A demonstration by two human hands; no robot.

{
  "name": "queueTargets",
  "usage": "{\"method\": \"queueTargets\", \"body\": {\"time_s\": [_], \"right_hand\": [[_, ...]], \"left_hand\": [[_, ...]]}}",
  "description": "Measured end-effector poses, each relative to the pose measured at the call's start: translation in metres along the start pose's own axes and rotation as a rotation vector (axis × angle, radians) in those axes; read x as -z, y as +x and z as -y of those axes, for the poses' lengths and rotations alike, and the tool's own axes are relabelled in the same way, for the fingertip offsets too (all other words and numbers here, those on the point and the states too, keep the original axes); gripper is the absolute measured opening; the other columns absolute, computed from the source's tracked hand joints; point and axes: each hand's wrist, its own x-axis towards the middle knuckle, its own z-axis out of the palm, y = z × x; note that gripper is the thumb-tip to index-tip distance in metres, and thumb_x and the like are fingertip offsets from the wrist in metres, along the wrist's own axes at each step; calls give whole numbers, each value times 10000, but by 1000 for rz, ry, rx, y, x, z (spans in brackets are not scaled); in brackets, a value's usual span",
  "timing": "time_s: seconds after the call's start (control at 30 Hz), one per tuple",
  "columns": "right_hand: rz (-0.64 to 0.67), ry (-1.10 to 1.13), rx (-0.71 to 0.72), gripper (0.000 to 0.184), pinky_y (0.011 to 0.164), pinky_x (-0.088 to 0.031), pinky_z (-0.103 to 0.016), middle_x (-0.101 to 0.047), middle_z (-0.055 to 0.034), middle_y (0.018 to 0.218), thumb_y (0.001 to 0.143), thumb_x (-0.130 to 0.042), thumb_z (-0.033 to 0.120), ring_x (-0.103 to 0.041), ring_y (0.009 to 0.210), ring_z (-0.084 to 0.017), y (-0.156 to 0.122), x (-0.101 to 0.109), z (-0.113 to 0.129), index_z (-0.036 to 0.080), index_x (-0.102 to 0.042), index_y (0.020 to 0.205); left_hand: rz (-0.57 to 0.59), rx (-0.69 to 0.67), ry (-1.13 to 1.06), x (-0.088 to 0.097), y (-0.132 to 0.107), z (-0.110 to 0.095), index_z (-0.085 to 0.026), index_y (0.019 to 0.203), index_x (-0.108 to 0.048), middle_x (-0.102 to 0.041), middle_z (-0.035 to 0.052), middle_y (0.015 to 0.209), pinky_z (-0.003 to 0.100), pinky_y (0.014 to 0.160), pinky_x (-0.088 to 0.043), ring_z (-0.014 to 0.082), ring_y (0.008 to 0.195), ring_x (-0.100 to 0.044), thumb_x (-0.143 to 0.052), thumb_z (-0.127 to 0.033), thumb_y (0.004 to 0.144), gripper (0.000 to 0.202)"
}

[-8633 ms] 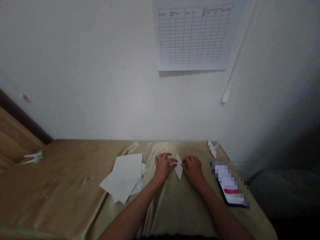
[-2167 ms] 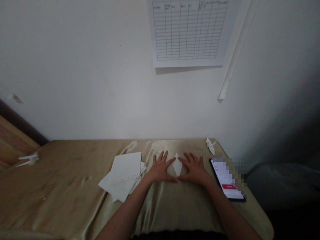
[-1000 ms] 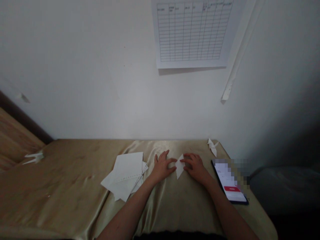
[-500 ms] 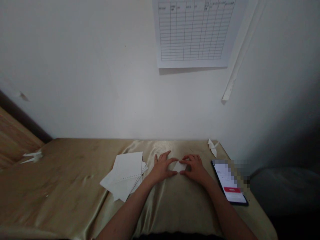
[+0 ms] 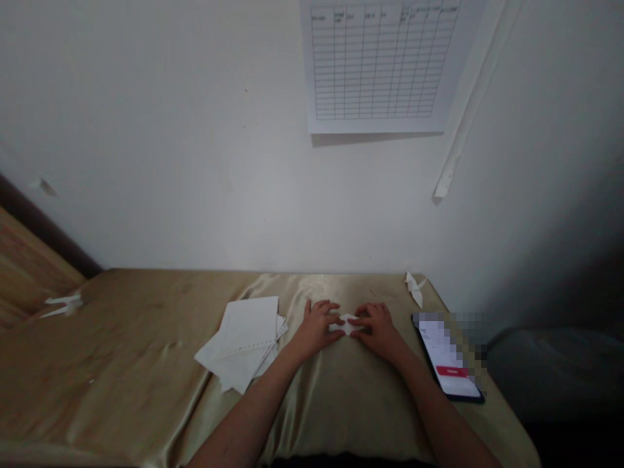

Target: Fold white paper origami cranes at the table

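A small folded piece of white paper point(image 5: 348, 325) lies on the cloth between my two hands, partly covered by the fingers. My left hand point(image 5: 318, 330) grips its left side, thumb at the near edge and fingers at the far side. From the right, my right hand point(image 5: 375, 327) pinches the other side with thumb and fingertips. To the left of my left hand lies a loose stack of white paper sheets point(image 5: 248, 331), one with a perforated edge.
Gold satin cloth point(image 5: 146, 364) covers the table. A phone point(image 5: 451, 364) with a lit screen lies right of my right arm. Folded paper figures lie at the back right point(image 5: 414, 288) and far left point(image 5: 63, 304). A printed table sheet point(image 5: 375, 71) hangs on the wall.
The fingers of my left hand have shifted slightly and closed in on the paper. Less of the folded paper shows between my hands. The other things stay put.
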Motion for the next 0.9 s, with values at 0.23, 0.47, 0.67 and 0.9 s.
{"method": "queueTargets", "body": {"time_s": [0.23,0.47,0.67,0.9], "right_hand": [[-16,-43,28,235,1176,-62,-573,-628,-40,1204,843,-658,426,-485,1224,-259,-2,4,9,365,-736,1056],[-61,-24,118,113,1176,-83,-536,-656,-13,1121,855,-649,357,-508,1183,-224,0,1,9,336,-760,864],[-66,24,1,190,1154,-62,-585,-668,-17,1052,906,-551,352,-542,1117,-219,2,-5,11,286,-726,871],[-102,45,-81,197,1141,-18,-624,-674,-27,1022,910,-522,363,-546,1106,-237,2,-10,15,251,-672,850]], "left_hand": [[-20,2,-4,-1,1,3,-338,1062,-739,-555,38,1411,647,1168,-84,306,1358,-405,-699,-454,837,256],[-15,2,6,-1,2,3,-330,1052,-742,-574,29,1399,645,1167,-84,303,1350,-418,-713,-459,825,263],[-41,3,18,1,1,-1,-351,1013,-746,-629,6,1339,661,1164,-64,293,1321,-447,-666,-462,862,204],[-62,15,10,-1,2,0,-368,988,-744,-652,-22,1307,668,1158,-40,279,1292,-472,-639,-492,875,198]]}}
